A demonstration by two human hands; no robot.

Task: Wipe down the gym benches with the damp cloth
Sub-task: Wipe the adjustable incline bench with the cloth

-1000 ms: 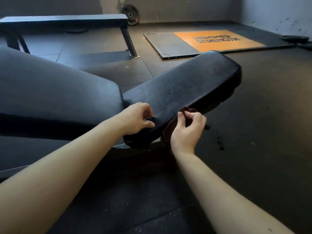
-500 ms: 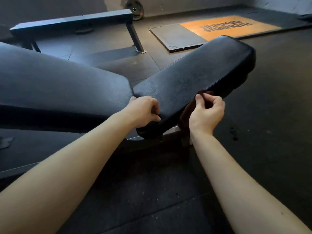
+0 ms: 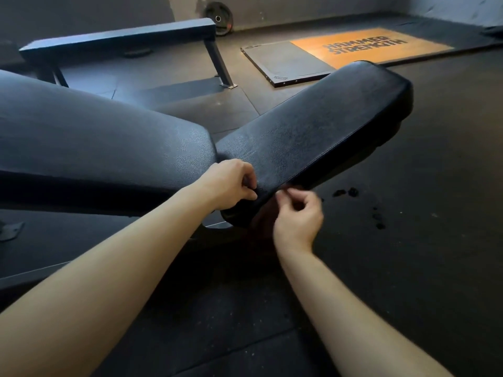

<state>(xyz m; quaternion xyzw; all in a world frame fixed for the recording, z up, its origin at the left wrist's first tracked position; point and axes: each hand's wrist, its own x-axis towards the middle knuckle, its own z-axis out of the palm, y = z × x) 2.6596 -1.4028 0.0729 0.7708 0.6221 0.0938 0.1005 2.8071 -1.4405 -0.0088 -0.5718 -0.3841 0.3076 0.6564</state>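
The right hand point(image 3: 298, 219) pinches the dark cloth point(image 3: 265, 216) at the seat pad's point(image 3: 313, 140) near edge; the left hand point(image 3: 231, 185) is curled at the pad's end — on what, I cannot tell. That slight pinch could slip, dropping the cloth onto the floor point(image 3: 408, 254).

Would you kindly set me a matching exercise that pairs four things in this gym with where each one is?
Things:
1. weight plate
2. flat bench
3. orange panel
4. seat pad

Places:
A. nearest, middle of the view
B. against the far wall
C. flat on the floor, far right
D. standing far left

Pairs: 1-B, 2-D, 3-C, 4-A
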